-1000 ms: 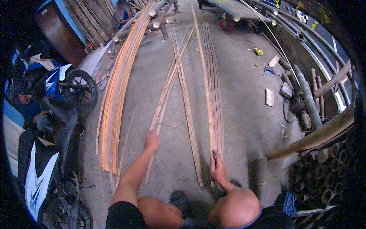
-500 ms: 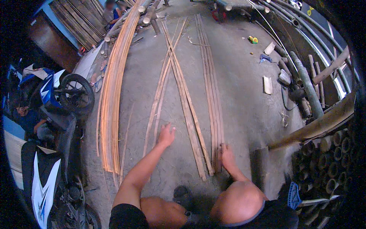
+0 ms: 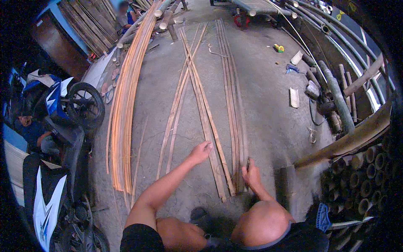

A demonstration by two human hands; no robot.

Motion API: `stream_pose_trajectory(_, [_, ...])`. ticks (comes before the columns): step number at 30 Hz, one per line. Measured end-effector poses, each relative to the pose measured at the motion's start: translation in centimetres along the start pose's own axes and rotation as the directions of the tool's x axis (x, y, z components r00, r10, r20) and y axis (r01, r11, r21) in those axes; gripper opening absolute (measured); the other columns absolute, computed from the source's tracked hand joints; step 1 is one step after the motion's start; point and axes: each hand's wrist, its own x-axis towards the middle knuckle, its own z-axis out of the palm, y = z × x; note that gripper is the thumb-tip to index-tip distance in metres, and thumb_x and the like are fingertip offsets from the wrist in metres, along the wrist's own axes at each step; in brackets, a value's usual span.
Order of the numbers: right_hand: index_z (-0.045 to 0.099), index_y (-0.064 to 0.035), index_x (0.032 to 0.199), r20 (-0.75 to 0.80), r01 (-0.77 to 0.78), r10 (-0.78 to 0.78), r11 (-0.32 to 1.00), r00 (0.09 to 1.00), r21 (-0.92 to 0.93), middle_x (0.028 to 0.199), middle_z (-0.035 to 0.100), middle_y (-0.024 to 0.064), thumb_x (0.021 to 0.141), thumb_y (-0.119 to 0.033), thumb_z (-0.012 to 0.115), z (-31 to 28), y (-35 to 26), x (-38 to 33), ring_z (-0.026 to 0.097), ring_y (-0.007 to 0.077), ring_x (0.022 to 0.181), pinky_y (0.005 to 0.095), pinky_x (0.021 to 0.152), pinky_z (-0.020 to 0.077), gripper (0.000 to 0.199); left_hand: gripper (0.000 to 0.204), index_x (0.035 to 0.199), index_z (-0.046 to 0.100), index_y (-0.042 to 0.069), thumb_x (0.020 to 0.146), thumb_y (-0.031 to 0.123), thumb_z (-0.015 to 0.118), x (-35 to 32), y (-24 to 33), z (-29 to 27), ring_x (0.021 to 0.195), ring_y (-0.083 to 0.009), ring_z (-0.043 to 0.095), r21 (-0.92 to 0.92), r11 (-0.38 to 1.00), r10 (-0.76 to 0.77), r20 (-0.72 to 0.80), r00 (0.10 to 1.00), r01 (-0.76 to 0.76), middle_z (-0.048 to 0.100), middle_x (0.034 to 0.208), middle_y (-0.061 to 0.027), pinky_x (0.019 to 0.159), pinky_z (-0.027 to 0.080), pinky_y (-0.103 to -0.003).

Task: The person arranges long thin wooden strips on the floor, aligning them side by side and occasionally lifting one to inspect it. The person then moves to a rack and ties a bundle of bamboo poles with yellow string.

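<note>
My right hand (image 3: pixel 252 174) is closed on the near end of a bamboo strip (image 3: pixel 242 126) at the right side of a row of long strips (image 3: pixel 230 105); the held strip is blurred and stands slightly apart from the others. My left hand (image 3: pixel 200 153) hovers just left of two crossed strips (image 3: pixel 208 134), its fingers curled together and nothing visible in them. These run up toward the far left and cross over another thin pair (image 3: pixel 174 122). Farther left lies a thick bundle of orange-brown strips (image 3: pixel 126 126).
A blue and white motorbike (image 3: pixel 54 98) stands at the left, with a person (image 3: pixel 31 130) behind it. Cut bamboo tubes (image 3: pixel 365 185) are stacked at the right, beside a thick bamboo pole (image 3: pixel 344 140). Another person (image 3: pixel 126 19) sits at the far left.
My left hand has moved right, to beside the crossed strips. My right hand has shifted slightly right, and the outermost strip has moved a little away from its row.
</note>
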Motion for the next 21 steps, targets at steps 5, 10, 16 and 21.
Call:
stream_pose_trajectory(5, [0.044, 0.0001, 0.139, -0.246, 0.412, -0.353, 0.874, 0.903, 0.257, 0.108, 0.063, 0.0316, 0.099, -0.021, 0.056, 4.3, -3.3, -2.7, 0.066, 0.0443, 0.091, 0.0511, 0.081, 0.0520, 0.047, 0.052, 0.146, 0.041, 0.007, 0.104, 0.038, 0.047, 0.0, 7.3, 3.0, 0.098, -0.0257, 0.068, -0.711, 0.696, -0.069, 0.081, 0.994, 0.106, 0.069, 0.106, -0.0161, 0.084, 0.054, -0.042])
stream_pose_trajectory(10, [0.044, -0.0024, 0.140, 0.083, 0.455, -0.502, 0.832, 0.861, 0.317, 0.108, 0.063, 0.0272, 0.097, -0.020, 0.061, 3.5, -7.4, -4.2, 0.064, 0.0384, 0.095, 0.0451, 0.084, 0.0510, 0.049, 0.051, 0.144, 0.044, 0.006, 0.105, 0.039, 0.047, -0.7, 7.2, 2.5, 0.092, -0.0199, 0.067, -0.675, 0.695, -0.392, -0.066, 0.917, 0.248, 0.068, 0.100, -0.0129, 0.082, 0.054, -0.040])
stream_pose_trajectory(16, [0.050, 0.0015, 0.119, -0.118, 0.198, -0.221, 0.963, 0.968, -0.186, 0.107, 0.060, 0.0263, 0.094, -0.026, 0.064, 2.6, 1.5, 0.2, 0.062, 0.0437, 0.096, 0.0502, 0.082, 0.0523, 0.040, 0.037, 0.125, 0.062, 0.004, 0.101, 0.028, 0.049, -0.5, -7.0, -4.3, 0.104, -0.0440, 0.065, -0.012, 0.942, -0.287, -0.546, 0.787, 0.336, 0.069, 0.106, -0.0244, 0.087, 0.052, -0.050])
stream_pose_trajectory(21, [0.049, 0.0028, 0.107, -0.073, 0.119, -0.160, 0.909, 0.984, -0.399, 0.106, 0.058, 0.0273, 0.094, -0.028, 0.062, 3.3, 5.9, 0.4, 0.061, 0.0450, 0.097, 0.0537, 0.079, 0.0539, 0.036, 0.034, 0.125, 0.063, 0.007, 0.099, 0.022, 0.049, -4.1, -15.9, -9.3, 0.104, -0.0441, 0.064, 0.184, 0.916, -0.221, -0.510, 0.831, 0.357, 0.068, 0.108, -0.0237, 0.088, 0.051, -0.051])
